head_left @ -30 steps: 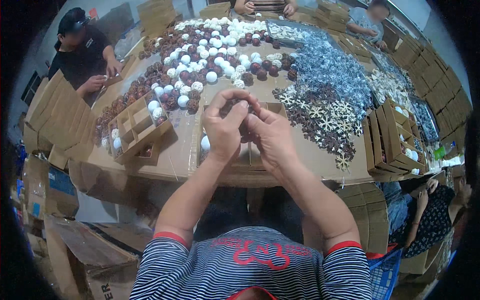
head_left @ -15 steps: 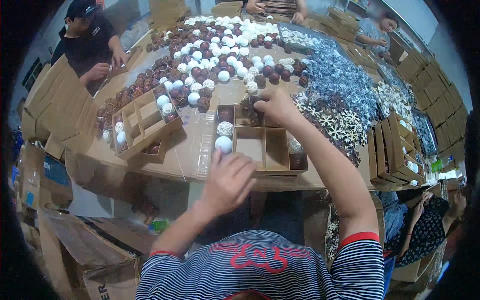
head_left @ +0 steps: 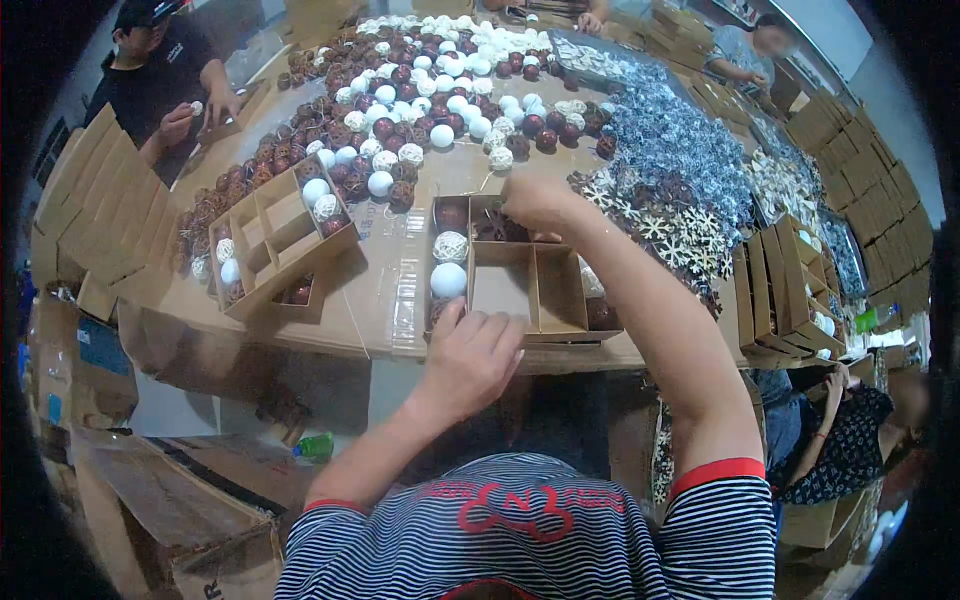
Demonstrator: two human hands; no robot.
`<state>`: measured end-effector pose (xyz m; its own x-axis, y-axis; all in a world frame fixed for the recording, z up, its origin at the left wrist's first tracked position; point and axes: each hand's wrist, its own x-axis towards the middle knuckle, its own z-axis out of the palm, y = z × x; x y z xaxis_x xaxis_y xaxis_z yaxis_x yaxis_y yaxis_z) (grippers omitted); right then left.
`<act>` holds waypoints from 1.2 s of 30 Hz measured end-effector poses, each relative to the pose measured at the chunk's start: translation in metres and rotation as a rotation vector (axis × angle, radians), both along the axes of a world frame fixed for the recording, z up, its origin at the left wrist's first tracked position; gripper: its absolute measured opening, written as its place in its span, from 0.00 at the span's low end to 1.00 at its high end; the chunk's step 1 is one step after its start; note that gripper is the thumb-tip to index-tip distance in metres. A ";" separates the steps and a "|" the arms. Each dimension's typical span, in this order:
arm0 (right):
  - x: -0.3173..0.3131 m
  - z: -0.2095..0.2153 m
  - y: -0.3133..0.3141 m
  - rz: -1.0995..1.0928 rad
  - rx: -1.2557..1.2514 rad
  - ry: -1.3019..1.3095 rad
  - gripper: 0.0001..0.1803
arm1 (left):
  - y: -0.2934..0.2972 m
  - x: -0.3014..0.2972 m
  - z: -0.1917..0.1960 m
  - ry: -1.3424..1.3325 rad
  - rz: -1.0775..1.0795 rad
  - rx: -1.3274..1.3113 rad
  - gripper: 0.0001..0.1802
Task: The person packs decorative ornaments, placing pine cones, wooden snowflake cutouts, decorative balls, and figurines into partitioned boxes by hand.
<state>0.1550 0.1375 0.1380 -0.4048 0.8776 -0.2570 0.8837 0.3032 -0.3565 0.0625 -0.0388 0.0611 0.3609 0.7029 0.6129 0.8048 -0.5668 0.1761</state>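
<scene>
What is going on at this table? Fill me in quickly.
A person is filling a divided cardboard box with ornament balls. The left hand rests on the box's near edge beside a smooth white ball. The right hand reaches over the far compartments. A big heap of loose white and dark red balls covers the table beyond, with snowflake ornaments to the right. Other people work around the table.

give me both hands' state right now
left hand: curled at the divided box's near edge, holding nothing visible
right hand: over the box's far compartment; grip cannot be told
</scene>
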 end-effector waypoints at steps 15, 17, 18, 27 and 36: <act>0.014 -0.034 -0.025 0.207 0.508 -0.084 0.07 | 0.006 0.005 -0.005 0.003 -0.002 0.041 0.18; 0.013 -0.036 -0.025 0.211 0.523 -0.122 0.06 | 0.008 0.006 -0.006 0.005 -0.010 0.062 0.18; 0.012 -0.035 -0.027 0.248 0.598 -0.140 0.07 | 0.009 0.005 -0.007 0.057 -0.004 0.062 0.18; 0.012 -0.022 -0.014 0.338 0.579 -0.048 0.06 | 0.008 0.002 -0.001 0.050 -0.019 0.055 0.17; 0.004 -0.015 -0.011 0.470 0.594 0.030 0.06 | 0.000 0.000 0.003 0.049 -0.030 -0.037 0.20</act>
<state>0.1585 0.1265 0.1226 -0.7697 0.5985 0.2221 0.6068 0.7940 -0.0371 0.0625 -0.0384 0.0644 0.4112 0.7130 0.5679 0.7955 -0.5849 0.1584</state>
